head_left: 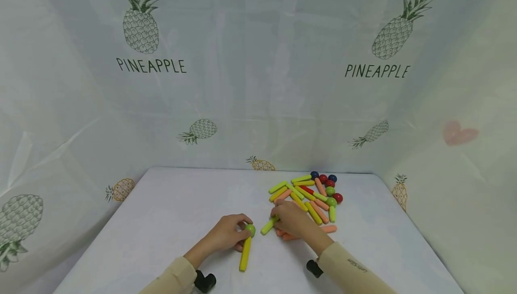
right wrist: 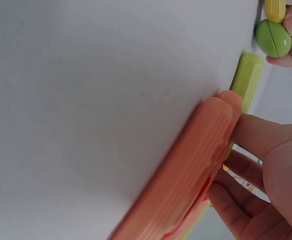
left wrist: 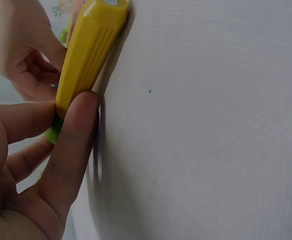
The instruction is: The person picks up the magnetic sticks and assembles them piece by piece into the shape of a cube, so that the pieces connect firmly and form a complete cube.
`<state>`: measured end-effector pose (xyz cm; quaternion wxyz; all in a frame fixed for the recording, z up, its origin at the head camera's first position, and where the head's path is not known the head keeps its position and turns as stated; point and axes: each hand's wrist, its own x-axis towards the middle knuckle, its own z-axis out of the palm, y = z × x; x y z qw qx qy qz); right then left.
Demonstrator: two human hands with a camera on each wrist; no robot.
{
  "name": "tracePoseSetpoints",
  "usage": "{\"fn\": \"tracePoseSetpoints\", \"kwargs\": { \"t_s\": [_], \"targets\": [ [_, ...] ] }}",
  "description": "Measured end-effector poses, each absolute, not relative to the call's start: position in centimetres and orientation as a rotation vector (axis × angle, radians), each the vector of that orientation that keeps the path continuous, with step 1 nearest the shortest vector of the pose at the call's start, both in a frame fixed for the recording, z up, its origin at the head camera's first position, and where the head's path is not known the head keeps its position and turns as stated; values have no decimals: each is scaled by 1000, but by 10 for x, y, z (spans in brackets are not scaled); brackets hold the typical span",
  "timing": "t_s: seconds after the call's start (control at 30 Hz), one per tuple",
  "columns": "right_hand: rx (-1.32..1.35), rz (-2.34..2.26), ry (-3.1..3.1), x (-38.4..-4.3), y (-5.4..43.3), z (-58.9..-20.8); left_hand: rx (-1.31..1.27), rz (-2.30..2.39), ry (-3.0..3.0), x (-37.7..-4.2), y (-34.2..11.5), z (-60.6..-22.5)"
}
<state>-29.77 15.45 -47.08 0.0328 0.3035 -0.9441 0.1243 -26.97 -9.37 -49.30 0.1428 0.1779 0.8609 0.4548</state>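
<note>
Your left hand (head_left: 229, 232) pinches a green ball (head_left: 250, 230) against a yellow rod (head_left: 245, 255), near the middle of the tabletop (head_left: 161, 222); your right hand (head_left: 293, 219) grips a lime rod (head_left: 267, 226) by the rod pile (head_left: 313, 213). Looks like joining; next move probably wants lime end brought to ball. Balls: three green, three red (head_left: 338, 198), two blue (head_left: 332, 178). Rods: over a dozen, overlapping, exact tally uncertain.

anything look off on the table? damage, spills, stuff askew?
One small thing: a tiny dark speck on the white tabletop in the left wrist view, odd because the surface around it is plain; can't tell what it is. No spill or damage shows; the sticks at the right just lie at mixed angles.
</note>
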Motion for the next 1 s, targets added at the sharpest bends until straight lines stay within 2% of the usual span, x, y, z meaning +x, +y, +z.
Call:
{"fn": "tracePoseSetpoints", "kwargs": {
  "t_s": [0.2, 1.0],
  "targets": [
    [871, 428, -2959, -294, 155, -471, 528, 1330, 2477, -269, -94, -493],
    [991, 552, -2756, -274, 152, -471, 532, 1219, 2621, -272, -98, -496]
  ]
}}
